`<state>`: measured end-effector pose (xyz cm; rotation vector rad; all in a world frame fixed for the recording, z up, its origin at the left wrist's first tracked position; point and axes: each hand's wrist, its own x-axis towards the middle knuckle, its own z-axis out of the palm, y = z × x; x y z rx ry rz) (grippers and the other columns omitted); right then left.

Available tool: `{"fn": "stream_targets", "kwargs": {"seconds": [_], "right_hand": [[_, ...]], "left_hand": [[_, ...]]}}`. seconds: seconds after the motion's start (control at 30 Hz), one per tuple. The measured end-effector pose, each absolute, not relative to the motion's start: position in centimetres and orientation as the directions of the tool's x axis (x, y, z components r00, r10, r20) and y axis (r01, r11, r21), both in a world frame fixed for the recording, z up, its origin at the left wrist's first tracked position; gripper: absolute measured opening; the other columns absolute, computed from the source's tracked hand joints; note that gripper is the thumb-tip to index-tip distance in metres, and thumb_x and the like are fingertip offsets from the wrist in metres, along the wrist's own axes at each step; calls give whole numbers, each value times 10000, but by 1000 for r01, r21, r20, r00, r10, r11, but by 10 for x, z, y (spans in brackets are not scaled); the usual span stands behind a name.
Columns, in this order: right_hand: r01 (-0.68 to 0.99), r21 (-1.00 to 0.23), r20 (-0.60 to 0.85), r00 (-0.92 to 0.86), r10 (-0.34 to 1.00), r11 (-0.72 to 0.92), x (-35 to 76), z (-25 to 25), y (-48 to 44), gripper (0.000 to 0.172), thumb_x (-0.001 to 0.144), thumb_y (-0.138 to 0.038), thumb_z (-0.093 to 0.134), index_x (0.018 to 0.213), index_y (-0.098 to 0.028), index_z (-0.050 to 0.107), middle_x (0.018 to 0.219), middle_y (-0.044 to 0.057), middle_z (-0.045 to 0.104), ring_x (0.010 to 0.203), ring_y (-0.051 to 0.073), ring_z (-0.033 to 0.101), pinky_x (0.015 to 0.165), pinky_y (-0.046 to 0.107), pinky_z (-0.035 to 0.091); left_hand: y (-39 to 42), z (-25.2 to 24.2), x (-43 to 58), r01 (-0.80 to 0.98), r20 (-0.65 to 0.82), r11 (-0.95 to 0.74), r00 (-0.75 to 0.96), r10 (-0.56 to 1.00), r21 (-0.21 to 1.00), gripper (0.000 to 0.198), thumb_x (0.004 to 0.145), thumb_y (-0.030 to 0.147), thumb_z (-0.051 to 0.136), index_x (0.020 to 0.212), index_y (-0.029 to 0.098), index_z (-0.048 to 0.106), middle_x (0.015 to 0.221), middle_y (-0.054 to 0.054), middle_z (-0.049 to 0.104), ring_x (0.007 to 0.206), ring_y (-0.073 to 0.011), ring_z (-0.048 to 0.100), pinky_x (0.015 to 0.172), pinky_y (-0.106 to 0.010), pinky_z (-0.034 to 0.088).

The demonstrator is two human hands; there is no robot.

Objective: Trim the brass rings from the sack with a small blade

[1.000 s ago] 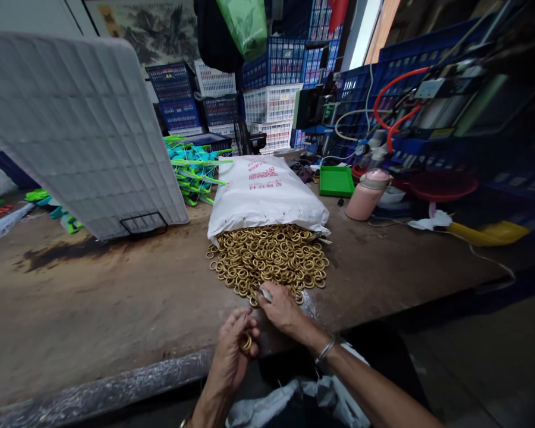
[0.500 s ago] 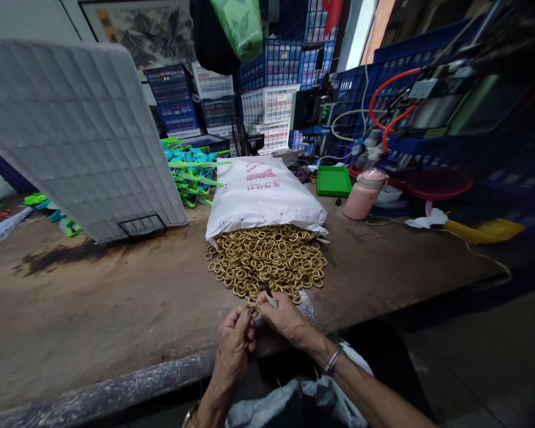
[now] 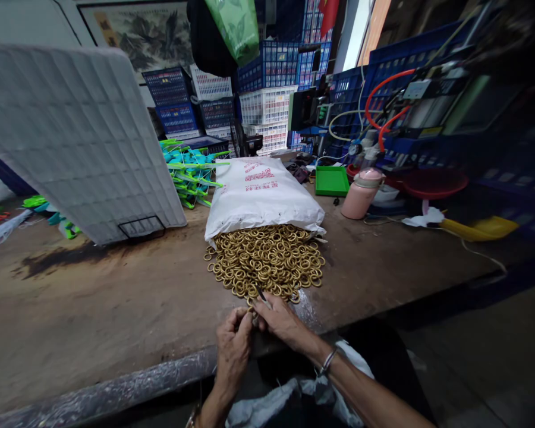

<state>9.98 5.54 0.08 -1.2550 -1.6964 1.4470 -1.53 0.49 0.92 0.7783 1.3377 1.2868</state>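
Observation:
A heap of brass-coloured rings (image 3: pixel 267 258) spills out of the mouth of a white printed sack (image 3: pixel 264 196) toward me. Just in front of the heap, my left hand (image 3: pixel 234 339) is closed, with thumb and fingertips pinching one ring (image 3: pixel 250 304). My right hand (image 3: pixel 280 321) is closed round a small knife (image 3: pixel 261 294), its thin dark end pointing up and away toward the heap. The fingertips of both hands meet around the ring, so the exact contact between knife and ring is hidden.
A white padded board (image 3: pixel 84 137) leans at the left. Green and turquoise plastic parts (image 3: pixel 191 172) lie behind it. A green tray (image 3: pixel 332 181), a pink bottle (image 3: pixel 361 193) and a yellow scoop-like piece (image 3: pixel 481 228) sit to the right. Stacked crates (image 3: pixel 267 107) stand behind.
My right hand has tilted the knife a little more toward the left, and its fingers have shifted at the ring. Both hands stay close together. The view has shifted slightly.

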Motion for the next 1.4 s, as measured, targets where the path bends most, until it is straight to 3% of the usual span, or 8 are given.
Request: {"fn": "stream_targets", "kwargs": {"seconds": [0.1,0.2,0.3,0.5,0.7,0.9,1.23,1.4], "right_hand": [[268,-961,-169,-395,903,-62,99,-5,56,308,833,-413,377,681,-172,491,486,-60,469,412,60,383,434,171,295],[247,-967,-166,-399,902,-69,98,-6,57,323,827,-393,386,617,-167,481,481,-57,470,414,55,372,445,173,295],[255,-964,-168,-387,907,-70,98,-4,59,288,805,-373,415,609,-171,474,486,-58,467,430,62,376,452,181,299],[311,-950,-90,-354,931,26,98,6,62,219,762,-330,453,605,-178,440,519,-64,416,507,76,386,492,189,305],[380,-918,-29,-356,934,116,95,13,58,220,745,-305,460,574,-176,411,538,-70,367,532,73,347,498,189,277],[370,-919,-10,-368,930,136,95,11,58,239,767,-307,434,571,-179,386,543,-70,336,539,75,333,501,187,276],[345,-935,-51,-357,933,81,95,15,56,266,820,-331,364,609,-182,426,525,-56,413,507,85,401,505,193,312],[516,-830,31,-333,942,210,99,14,53,171,805,-223,375,668,-182,470,586,-24,495,555,100,456,544,196,310]], "left_hand": [[4,9,-15,-91,-140,121,-241,960,988,207,691,351,620,624,156,608,531,25,529,450,-70,406,431,-168,312],[4,8,-16,-77,-182,170,-210,961,983,262,704,402,594,618,154,581,462,56,454,373,-45,318,370,-160,257],[5,8,-16,-94,-240,226,-192,952,970,338,669,487,593,627,154,558,418,84,392,323,-32,266,326,-155,218],[6,3,-17,-167,-296,269,-172,939,949,414,629,568,589,692,162,534,430,83,435,289,-26,291,298,-146,228],[5,1,-19,-194,-340,308,-162,926,931,419,658,579,557,621,168,485,375,90,386,291,-26,281,303,-136,216],[3,2,-19,-301,-348,305,-103,932,904,376,670,524,588,649,173,455,456,88,413,312,-16,286,304,-127,209],[2,-3,-18,-387,-300,244,-90,950,889,327,704,474,586,698,173,459,535,71,463,335,-13,314,310,-122,225],[2,4,-17,-415,-288,217,-118,950,884,331,689,478,602,698,177,464,520,76,464,333,-14,309,310,-122,216]]}}
